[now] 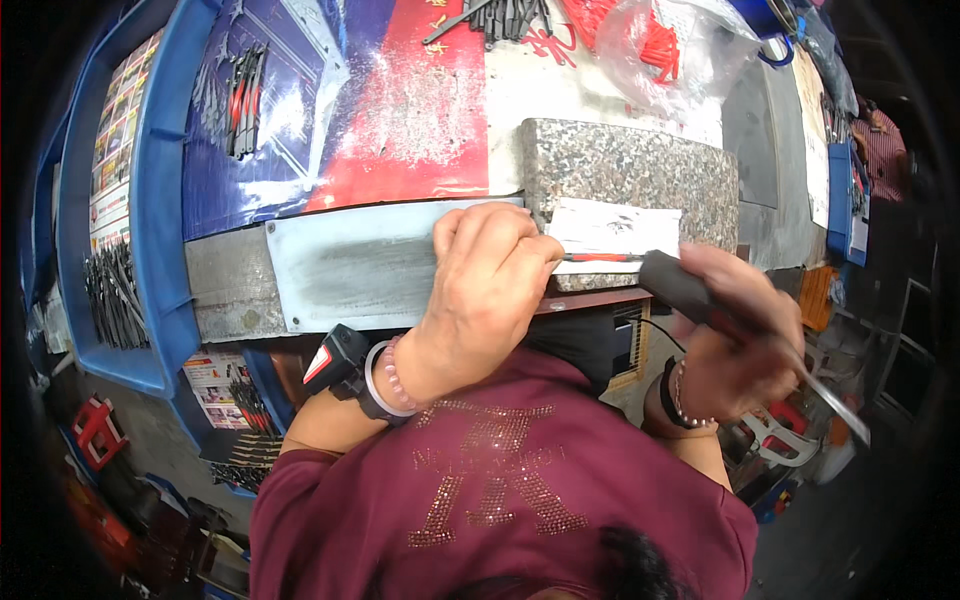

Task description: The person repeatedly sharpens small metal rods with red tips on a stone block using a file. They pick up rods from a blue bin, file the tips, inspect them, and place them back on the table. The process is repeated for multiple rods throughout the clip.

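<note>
My left hand is closed, its fingertips pinching the end of a thin black-and-red strip. The strip lies along the front of a white paper pad on a speckled granite slab. My right hand is wrapped round a screwdriver-like tool, slightly blurred. Its dark handle points at the strip's right end, very near it; I cannot tell if they touch. The metal shaft sticks out to the lower right. Beneath my left hand lies a pale, smudged metal plate.
Several black-and-red strips lie at the far left, with dark ones at the back. A clear plastic bag holds red pieces. A blue tray stands at the left edge. Another person is at the far right.
</note>
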Available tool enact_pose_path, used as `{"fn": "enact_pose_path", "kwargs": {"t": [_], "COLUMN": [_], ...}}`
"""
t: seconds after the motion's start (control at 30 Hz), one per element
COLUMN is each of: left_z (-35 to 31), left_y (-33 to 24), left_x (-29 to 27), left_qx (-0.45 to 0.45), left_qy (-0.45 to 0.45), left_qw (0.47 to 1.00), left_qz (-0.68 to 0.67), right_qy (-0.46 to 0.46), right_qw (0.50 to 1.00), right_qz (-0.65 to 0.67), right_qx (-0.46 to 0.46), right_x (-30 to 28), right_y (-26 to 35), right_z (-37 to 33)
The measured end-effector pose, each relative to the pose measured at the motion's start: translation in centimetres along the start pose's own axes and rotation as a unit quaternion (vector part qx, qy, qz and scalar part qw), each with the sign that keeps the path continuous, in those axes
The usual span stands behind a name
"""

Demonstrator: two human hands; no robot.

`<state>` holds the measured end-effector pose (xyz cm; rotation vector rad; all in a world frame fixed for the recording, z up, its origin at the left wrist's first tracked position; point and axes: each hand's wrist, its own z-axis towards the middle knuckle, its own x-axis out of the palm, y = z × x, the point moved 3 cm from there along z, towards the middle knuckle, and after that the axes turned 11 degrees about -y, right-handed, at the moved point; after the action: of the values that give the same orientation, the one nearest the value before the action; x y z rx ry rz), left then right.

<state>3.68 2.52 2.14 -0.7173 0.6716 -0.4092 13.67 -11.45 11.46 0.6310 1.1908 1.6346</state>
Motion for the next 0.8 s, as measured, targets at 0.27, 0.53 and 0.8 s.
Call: {"fn": "enact_pose_path", "kwargs": {"t": [0.27,0.53,0.8], "left_z": [0.3,0.0,0.2], "left_y": [0.2,0.2,0.0], "left_x": [0.3,0.4,0.3], "left_qx": [0.028,0.018,0.022], "left_qy": [-0.023,-0.013,0.002], "left_qw": [0.999,1.0,1.0], "left_qz": [-0.005,0.004,0.013], "right_qy": [0.201,0.093,-0.001], "right_qw": [0.958,0.973,0.994], "right_qz": [-0.189,-0.164,-0.096], "right_qx": [0.076,-0.133,0.055], "right_x": [1.6,-1.9,-3.6], "right_y": [-2.6,-1.7,-3.8], "right_z": [0.4,-0.1,-1.0]}}
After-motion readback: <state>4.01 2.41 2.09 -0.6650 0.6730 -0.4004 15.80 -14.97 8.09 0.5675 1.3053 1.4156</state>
